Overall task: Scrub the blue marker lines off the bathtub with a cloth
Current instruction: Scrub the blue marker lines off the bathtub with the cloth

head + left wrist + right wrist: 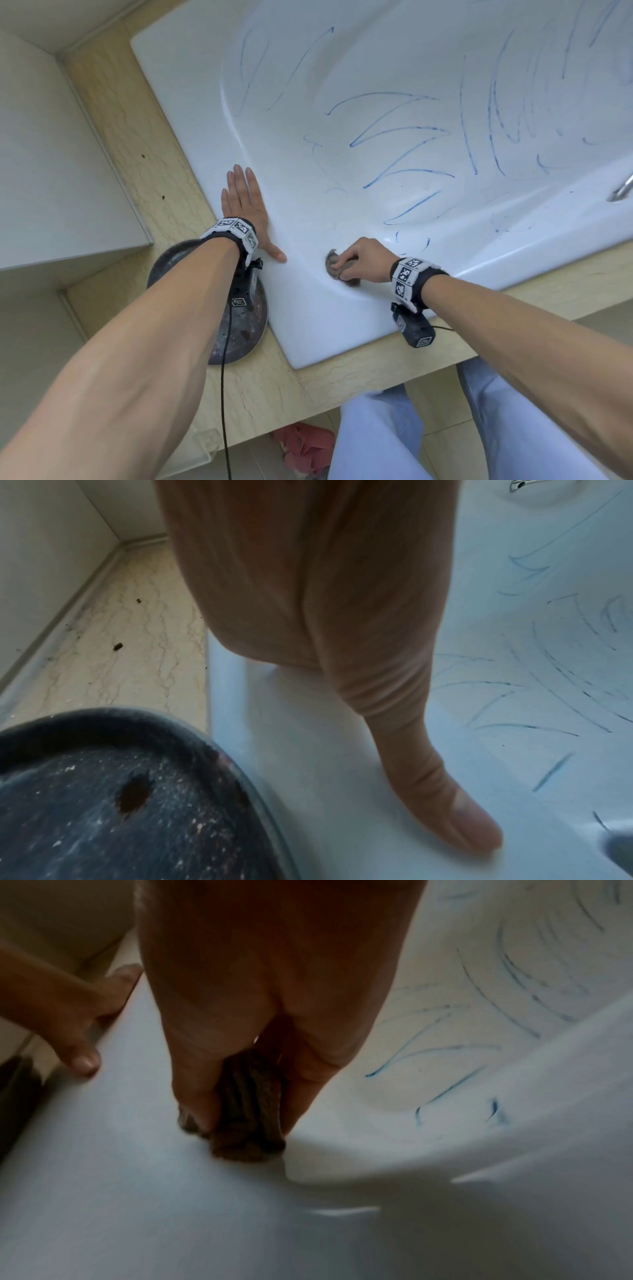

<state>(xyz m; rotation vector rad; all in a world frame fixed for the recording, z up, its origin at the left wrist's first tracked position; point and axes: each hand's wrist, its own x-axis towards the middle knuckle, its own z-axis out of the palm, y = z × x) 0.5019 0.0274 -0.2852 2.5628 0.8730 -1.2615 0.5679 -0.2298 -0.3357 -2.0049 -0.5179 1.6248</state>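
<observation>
White wall panel (pixel 51 154): far left, meeting a beige veined ledge (pixel 130 144) that frames the tub; two small dark specks on the ledge

Round dark pan (pixel 239 329): on the ledge at the tub's near-left corner, touching or just beside the tub rim; surface dusty, with a brown rust-like spot in the left wrist view; partly hidden under the left forearm

Left hand (pixel 245 209): flat on the bathtub rim, palm down, fingers straight and close together, thumb spread out to the side along the rim; holds nothing; wrist carries a marker-tagged band and a small camera with a black cable

Bathtub (pixel 325 335): white, glossy, fills the middle and right

Cloth (pixel 334 265): small, grey-brown, bunched; pressed against the inner curve of the tub just below the rim at the near corner, between the two hands

Right hand (pixel 359 260): fingers and thumb curled round the cloth, pinching it against the tub; same band and camera on the wrist

Blue marker lines (pixel 394 137): many long curved strokes over the tub's inner wall and floor; two short ticks lie just beyond the right hand

Metal fitting (pixel 621 190): right edge, only partly in view

Pale blue trousers (pixel 376 438): bottom, with a pink item (pixel 303 445) on the floor beside them
</observation>
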